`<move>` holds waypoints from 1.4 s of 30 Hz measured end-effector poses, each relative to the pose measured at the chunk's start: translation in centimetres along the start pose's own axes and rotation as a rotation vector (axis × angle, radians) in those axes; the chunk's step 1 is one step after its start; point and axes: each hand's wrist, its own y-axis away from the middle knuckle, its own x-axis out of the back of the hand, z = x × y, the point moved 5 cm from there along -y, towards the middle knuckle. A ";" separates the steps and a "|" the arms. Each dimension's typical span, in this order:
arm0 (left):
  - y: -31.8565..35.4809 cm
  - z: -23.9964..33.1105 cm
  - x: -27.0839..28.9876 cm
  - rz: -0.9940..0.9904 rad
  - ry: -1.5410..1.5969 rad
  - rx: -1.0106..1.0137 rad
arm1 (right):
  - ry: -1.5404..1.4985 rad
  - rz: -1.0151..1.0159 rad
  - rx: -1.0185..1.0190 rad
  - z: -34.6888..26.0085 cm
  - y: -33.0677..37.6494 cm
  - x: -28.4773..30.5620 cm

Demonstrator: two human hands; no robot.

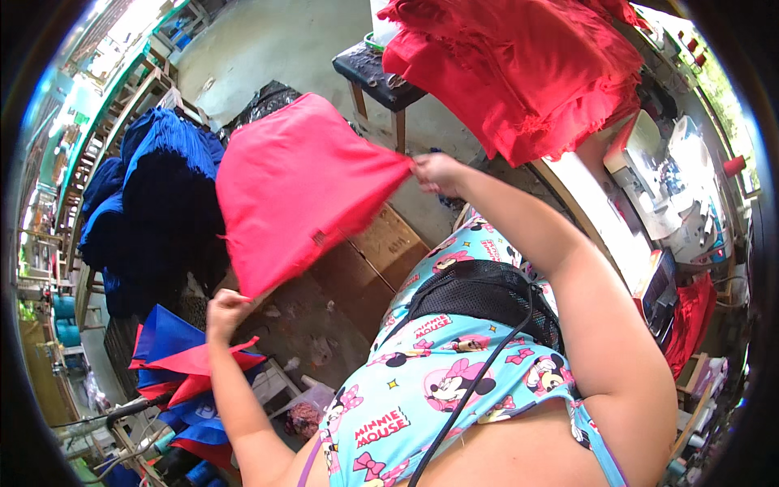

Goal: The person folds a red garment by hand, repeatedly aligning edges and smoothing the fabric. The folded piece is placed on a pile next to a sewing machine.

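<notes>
A piece of red fabric (300, 183) is stretched in the air between my two hands, spread out to the left of my lap. My left hand (229, 315) pinches its lower near corner. The right-hand corner is gripped by my right hand (436, 174), with that arm reaching across from the right. Beneath the fabric shows part of a brown cardboard box (388, 243). A large pile of red fabric pieces (511, 77) lies at the upper right, beyond my right hand.
Dark blue fabric (154, 203) is heaped at the left. Blue and red pieces (187, 357) hang near my left forearm. A black-topped stool (377, 77) stands ahead. On the white table at right sits a sewing machine (645, 174), with a red thread cone (733, 166) behind it.
</notes>
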 end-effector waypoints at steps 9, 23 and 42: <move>4.3 -7.6 -12.2 -0.421 -0.060 0.553 | 0.534 0.326 -0.222 10.1 1.4 4.4; -13.5 16.1 -16.4 -0.360 -0.489 -0.336 | 1.094 0.232 0.116 4.3 3.9 3.5; -24.7 52.2 -37.5 -0.338 -0.135 -0.971 | 0.090 0.658 0.632 -9.1 25.1 10.9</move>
